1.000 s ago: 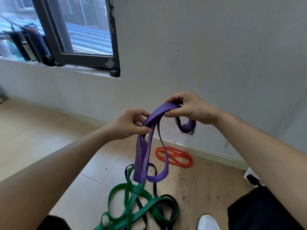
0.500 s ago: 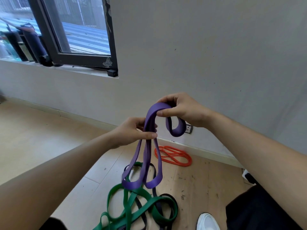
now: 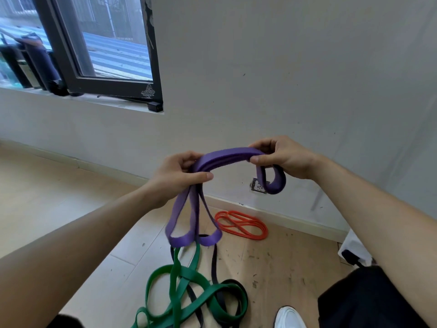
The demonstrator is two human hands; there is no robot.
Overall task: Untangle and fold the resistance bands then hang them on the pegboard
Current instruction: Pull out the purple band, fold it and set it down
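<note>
One band in hand, three more on the floor (image 3: pixel 283 261). Purple band (image 3: pixel 227 157) free of the pile, gathered into several layers and stretched level between both hands. Left hand (image 3: pixel 179 174) clamped on the layers at one end, with two loops hanging beneath it clear of the floor. Right hand (image 3: pixel 281 159) pinched on the other end, thumb beneath and fingers above, with one short loop drooping under it. Hands apart, joined only by the purple span.

Judged state: purple band untangled, folding partly complete, loop ends not yet brought together.

Green band (image 3: pixel 179 287) and dark band (image 3: pixel 236 290) interlaced on the floor directly beneath the hands; untangling not yet started. Orange band (image 3: pixel 241 224) coiled loosely near the wall (image 3: pixel 283 67), apart from the other two; fold state not clear.

No pegboard in view; nothing seen hung.

Remaining, by estimate: finish purple fold, separate green from dark, fold all, hang all four.
</note>
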